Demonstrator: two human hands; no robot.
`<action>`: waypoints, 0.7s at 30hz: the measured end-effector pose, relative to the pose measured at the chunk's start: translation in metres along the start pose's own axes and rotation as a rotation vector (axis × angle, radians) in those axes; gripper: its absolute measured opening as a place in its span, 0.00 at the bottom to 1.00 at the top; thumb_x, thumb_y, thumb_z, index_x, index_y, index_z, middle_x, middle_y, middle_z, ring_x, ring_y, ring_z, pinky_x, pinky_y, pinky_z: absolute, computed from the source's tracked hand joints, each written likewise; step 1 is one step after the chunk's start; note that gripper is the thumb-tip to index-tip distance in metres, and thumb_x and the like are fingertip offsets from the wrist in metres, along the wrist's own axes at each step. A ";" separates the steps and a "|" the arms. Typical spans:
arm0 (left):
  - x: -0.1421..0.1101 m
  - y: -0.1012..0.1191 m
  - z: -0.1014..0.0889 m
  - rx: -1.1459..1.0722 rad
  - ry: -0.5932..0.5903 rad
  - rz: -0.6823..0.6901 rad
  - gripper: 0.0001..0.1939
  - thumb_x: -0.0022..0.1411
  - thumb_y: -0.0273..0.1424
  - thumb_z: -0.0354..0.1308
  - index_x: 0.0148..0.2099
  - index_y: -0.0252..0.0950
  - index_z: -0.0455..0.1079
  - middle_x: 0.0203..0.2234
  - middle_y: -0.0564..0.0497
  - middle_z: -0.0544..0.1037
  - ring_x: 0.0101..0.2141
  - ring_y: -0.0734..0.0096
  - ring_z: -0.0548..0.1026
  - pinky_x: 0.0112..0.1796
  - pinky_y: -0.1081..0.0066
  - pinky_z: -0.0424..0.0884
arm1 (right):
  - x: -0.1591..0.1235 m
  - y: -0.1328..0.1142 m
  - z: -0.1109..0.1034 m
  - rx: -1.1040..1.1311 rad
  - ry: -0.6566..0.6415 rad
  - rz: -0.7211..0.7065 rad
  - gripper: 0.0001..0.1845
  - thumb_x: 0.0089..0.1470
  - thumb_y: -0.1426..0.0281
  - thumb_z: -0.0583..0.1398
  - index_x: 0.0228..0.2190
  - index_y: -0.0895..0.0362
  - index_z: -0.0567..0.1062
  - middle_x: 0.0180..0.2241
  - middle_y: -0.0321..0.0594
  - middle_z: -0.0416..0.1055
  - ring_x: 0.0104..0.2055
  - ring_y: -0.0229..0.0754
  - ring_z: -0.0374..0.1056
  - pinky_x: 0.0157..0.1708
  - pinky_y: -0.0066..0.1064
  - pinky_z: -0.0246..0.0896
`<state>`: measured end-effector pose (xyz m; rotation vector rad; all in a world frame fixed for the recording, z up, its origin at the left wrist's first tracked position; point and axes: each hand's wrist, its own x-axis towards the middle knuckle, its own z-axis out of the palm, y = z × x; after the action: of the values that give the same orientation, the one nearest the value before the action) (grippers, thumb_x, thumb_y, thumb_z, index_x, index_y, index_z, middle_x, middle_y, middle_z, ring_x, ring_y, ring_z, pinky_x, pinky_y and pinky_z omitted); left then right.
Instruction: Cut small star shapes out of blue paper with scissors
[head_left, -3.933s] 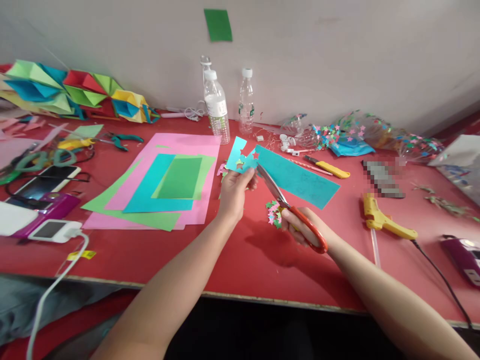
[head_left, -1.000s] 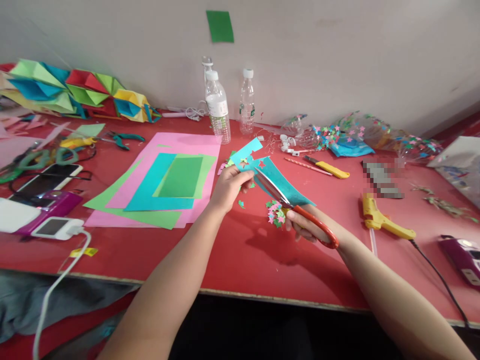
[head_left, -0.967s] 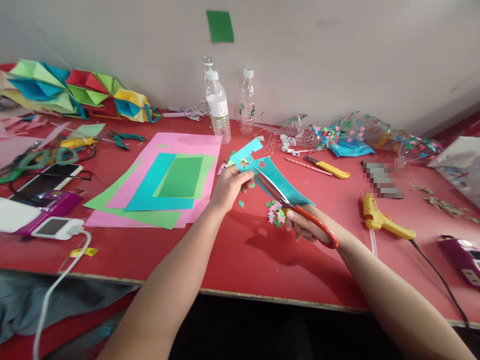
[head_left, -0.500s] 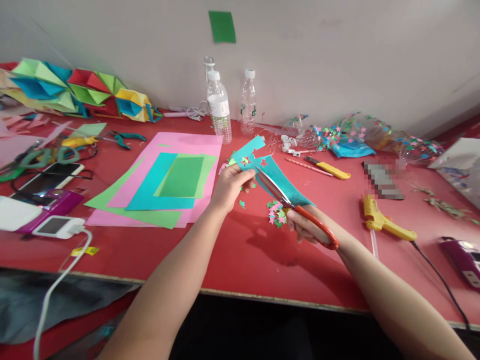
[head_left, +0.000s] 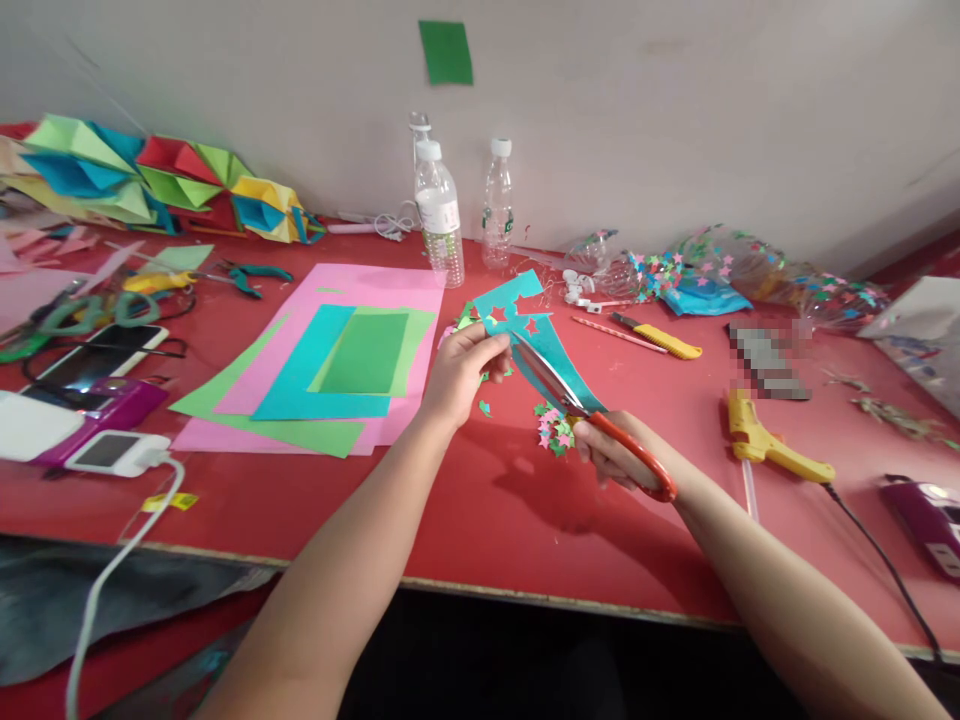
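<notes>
My left hand (head_left: 459,370) pinches a teal paper strip (head_left: 556,362) with star-shaped holes near its upper end, held above the red table (head_left: 480,510). My right hand (head_left: 616,452) grips orange-handled scissors (head_left: 589,415), their blades reaching up-left into the paper just right of my left fingers. A small heap of cut paper stars (head_left: 553,428) lies on the table under the scissors.
Stacked pink, green and teal sheets (head_left: 330,365) lie to the left. Two water bottles (head_left: 439,215) stand by the wall. A yellow glue gun (head_left: 776,448), yellow utility knife (head_left: 660,337), phones (head_left: 97,360) and folded paper shapes (head_left: 150,180) surround the work area.
The teal paper has been turned clockwise in my left hand, so its long end now points towards me. The scissors stay in the paper with my right hand slightly shifted.
</notes>
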<state>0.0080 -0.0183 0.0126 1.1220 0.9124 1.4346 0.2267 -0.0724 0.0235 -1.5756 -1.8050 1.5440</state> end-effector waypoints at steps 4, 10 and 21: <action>0.000 -0.001 0.000 -0.012 0.009 -0.007 0.09 0.54 0.31 0.60 0.23 0.34 0.68 0.16 0.55 0.71 0.17 0.81 0.67 0.20 0.78 0.61 | 0.001 0.001 0.000 -0.028 0.004 0.018 0.28 0.53 0.44 0.56 0.21 0.56 0.66 0.08 0.30 0.57 0.11 0.34 0.60 0.11 0.22 0.50; 0.001 -0.004 0.001 -0.022 0.011 -0.003 0.10 0.54 0.31 0.59 0.23 0.34 0.68 0.16 0.55 0.72 0.17 0.82 0.67 0.20 0.78 0.62 | 0.002 0.002 0.001 -0.032 0.014 0.026 0.27 0.54 0.46 0.56 0.21 0.56 0.66 0.07 0.29 0.56 0.11 0.34 0.60 0.11 0.22 0.51; -0.001 -0.004 0.004 -0.071 0.048 -0.025 0.09 0.52 0.32 0.61 0.24 0.34 0.69 0.17 0.54 0.73 0.18 0.80 0.69 0.20 0.77 0.64 | 0.003 0.007 0.002 0.033 0.013 0.013 0.30 0.50 0.41 0.57 0.20 0.56 0.65 0.09 0.29 0.57 0.09 0.32 0.55 0.09 0.23 0.47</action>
<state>0.0132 -0.0191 0.0101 1.0249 0.8988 1.4677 0.2275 -0.0720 0.0161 -1.5815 -1.7564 1.5583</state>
